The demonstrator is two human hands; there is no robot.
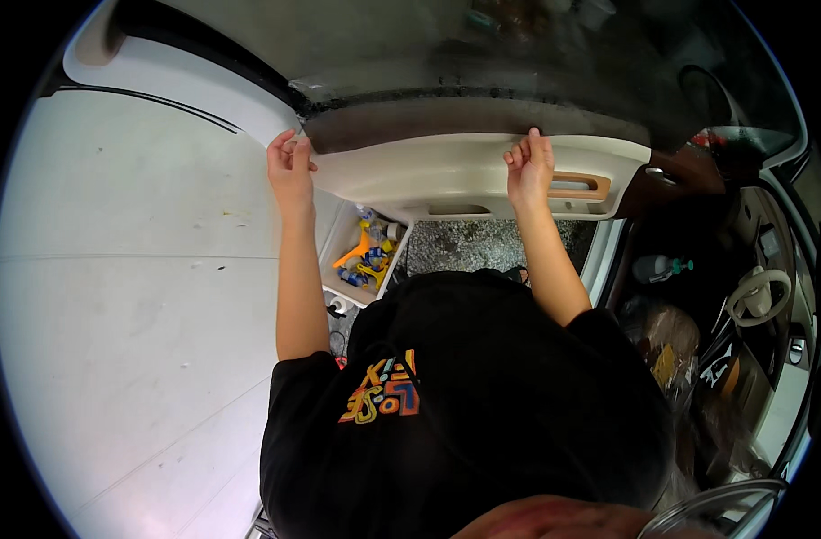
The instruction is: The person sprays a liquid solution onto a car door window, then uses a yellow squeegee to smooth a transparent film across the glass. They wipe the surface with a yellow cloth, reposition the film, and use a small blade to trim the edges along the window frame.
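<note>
A car door stands across the top, with a dark window [518, 54] above a cream door panel [410, 171]. Between them runs a dark brown strip [410, 121]. My left hand [292, 171] is raised at the door's left edge, its thumb and fingers drawn together. Further right, my right hand [529, 171] is up in front of the panel, its fingertips pinched at the strip's lower edge. Whatever is between the fingers of either hand is too thin to make out. Beside my right hand is a tan-trimmed door handle [599, 189].
A white bin [328, 256] with bottles and an orange tool [352, 253] stands below the door on speckled floor [464, 244]. A large white surface [141, 314] fills the left. At right are the car's steering wheel [738, 301] and a spray bottle [657, 268].
</note>
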